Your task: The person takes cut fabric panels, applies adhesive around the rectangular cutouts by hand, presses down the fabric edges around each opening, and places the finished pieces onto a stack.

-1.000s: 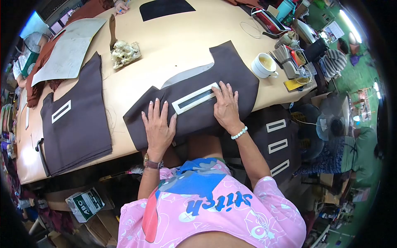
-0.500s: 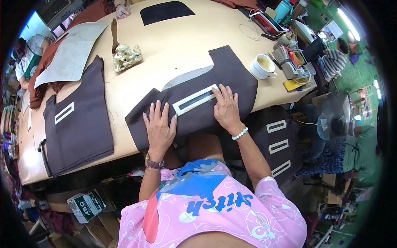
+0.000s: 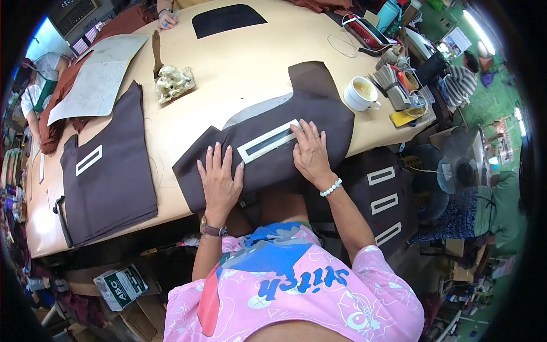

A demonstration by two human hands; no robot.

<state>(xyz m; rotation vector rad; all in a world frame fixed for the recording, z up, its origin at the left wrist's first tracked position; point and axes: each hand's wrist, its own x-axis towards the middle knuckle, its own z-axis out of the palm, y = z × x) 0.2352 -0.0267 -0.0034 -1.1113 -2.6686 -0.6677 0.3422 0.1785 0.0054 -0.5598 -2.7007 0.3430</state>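
Note:
A dark brown fabric piece (image 3: 325, 108) lies across the table's front edge before me. On it sits a narrow cream rectangular frame (image 3: 250, 155), set at a slant, with dark fabric showing in its slot. My left hand (image 3: 221, 179) presses flat on the cloth, fingers spread, thumb tip by the frame's lower left end. With its fingertips on the frame's upper right end, my right hand (image 3: 311, 151) lies open on the fabric. A pale grey sheet (image 3: 259, 111) shows under the fabric's curved far edge.
A stack of brown pieces (image 3: 117, 176) with a similar frame lies left. Behind it are a brush (image 3: 157, 54) and a crusted yellowish lump (image 3: 172, 84). A cup of drink (image 3: 360, 94) stands close right. Another person's hand (image 3: 167, 19) rests at the far edge. More framed fabric (image 3: 379, 188) hangs lower right.
Both hands stay nearly in place on the fabric and frame. The view has shifted very slightly. The other person's hand at the far edge has moved a little.

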